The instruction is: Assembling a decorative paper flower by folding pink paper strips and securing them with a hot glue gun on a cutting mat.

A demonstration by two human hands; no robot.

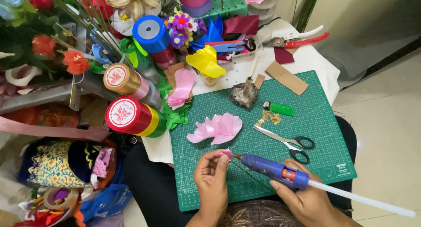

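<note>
head view: left hand (212,176) pinches a small pink petal (226,154) over the green mat (315,117), right hand (307,198) grips a blue glue gun (274,169), its nozzle touching the petal; pink petals (217,128) and scissors (287,142) lie just beyond

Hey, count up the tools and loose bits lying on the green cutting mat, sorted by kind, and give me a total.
Scissors: 1
Green lighter: 1
Pink ribbon petal pile: 1
Brown card strip: 1
Candle stub in its holder: 1
Heap of gold scraps: 1
Total: 6, not counting the glue gun in the right hand.
</note>
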